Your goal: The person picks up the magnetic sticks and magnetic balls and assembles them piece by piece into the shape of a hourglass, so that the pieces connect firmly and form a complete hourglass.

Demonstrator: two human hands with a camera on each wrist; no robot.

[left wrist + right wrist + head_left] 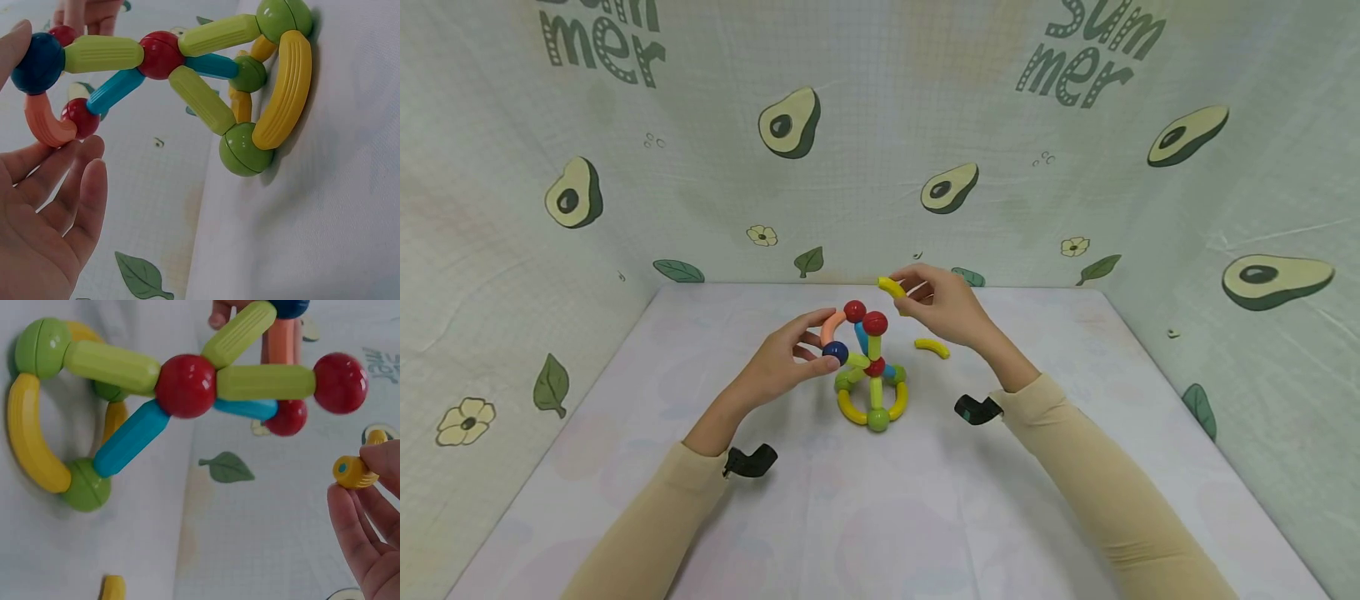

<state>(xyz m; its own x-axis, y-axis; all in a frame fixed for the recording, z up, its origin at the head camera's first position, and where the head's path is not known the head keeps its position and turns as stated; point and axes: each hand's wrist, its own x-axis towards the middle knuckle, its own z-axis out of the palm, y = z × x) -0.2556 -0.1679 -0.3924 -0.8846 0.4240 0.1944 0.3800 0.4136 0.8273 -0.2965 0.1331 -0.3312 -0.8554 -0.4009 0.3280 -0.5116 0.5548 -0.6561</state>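
Note:
A toy structure of magnetic balls and sticks stands on the table, with a red ball (pixel 874 367) at its hub and a ring of yellow curved sticks (pixel 291 90) and green balls (pixel 877 419) at its base. My left hand (pixel 786 357) holds its upper left side, thumb against the dark blue ball (pixel 39 64) and fingers at the orange curved stick (pixel 44 119). Up to the right, my right hand (pixel 946 307) pinches a yellow curved stick (pixel 354 473) between thumb and fingers, apart from the structure. Two red balls (pixel 875 323) top the structure's upper sticks.
Another yellow curved stick (pixel 932 347) lies on the table to the right of the structure. A pale cloth covers the table (pixel 880 517). Behind and at both sides hangs an avocado-print cloth (pixel 865 208).

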